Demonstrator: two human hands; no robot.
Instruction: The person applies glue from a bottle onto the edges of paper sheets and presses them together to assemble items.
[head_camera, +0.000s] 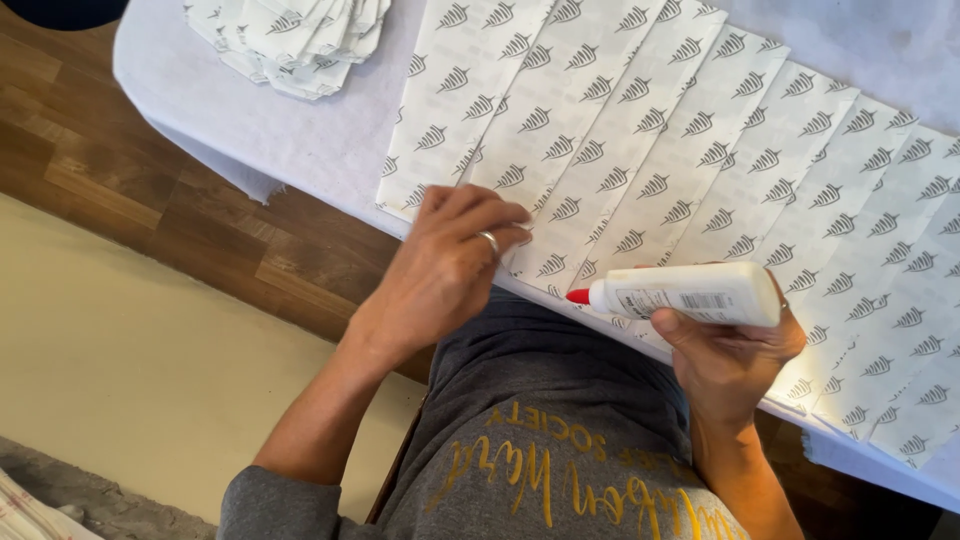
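Observation:
My left hand (447, 262) rests flat, fingers down, on the near edge of a fanned row of white paper sheets (640, 150) printed with small dark leaf marks; a ring is on one finger. My right hand (727, 352) grips a white glue bottle (690, 294) with a red tip. The bottle lies sideways, tip pointing left, just above the near edges of the sheets. The sheets overlap one another and spread across a white cloth on the table (200, 100).
A pile of folded pieces of the same printed paper (290, 40) lies at the table's far left. The table edge runs diagonally; wooden floor (120, 180) and a pale mat (130, 370) lie to the left. My grey shirt fills the bottom.

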